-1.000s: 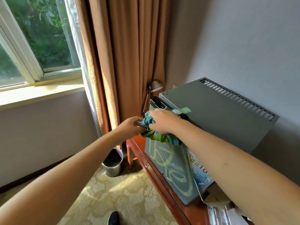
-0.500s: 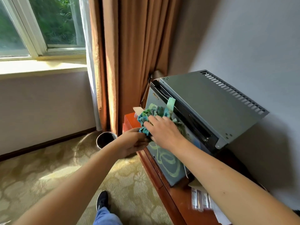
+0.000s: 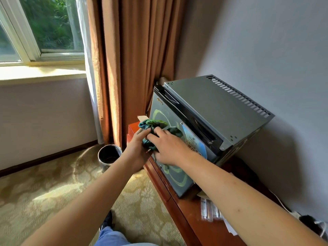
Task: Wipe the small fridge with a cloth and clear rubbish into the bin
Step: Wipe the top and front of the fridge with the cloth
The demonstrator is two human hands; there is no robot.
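A small grey fridge (image 3: 213, 103) stands on a red-brown wooden cabinet (image 3: 179, 208), its door marked with green swirls. A crumpled blue-green cloth (image 3: 154, 125) lies against the door front. My right hand (image 3: 168, 148) presses the cloth onto the door with fingers spread. Beside it, my left hand (image 3: 136, 148) holds the cloth's lower left edge. A small beige scrap (image 3: 142, 118) pokes out behind the cloth. The metal bin (image 3: 109, 156) sits on the carpet left of the cabinet.
A brown curtain (image 3: 131, 59) hangs behind the fridge, with a window (image 3: 44, 27) to the left. Clear wrappers (image 3: 210, 210) and paper lie on the cabinet top to the right of the fridge. A cable (image 3: 282, 205) runs along the wall. Patterned carpet (image 3: 44, 189) covers the floor.
Both hands and the cloth have moved down from the fridge's top front edge onto the middle of the door. The view has shifted, showing more of the fridge top.
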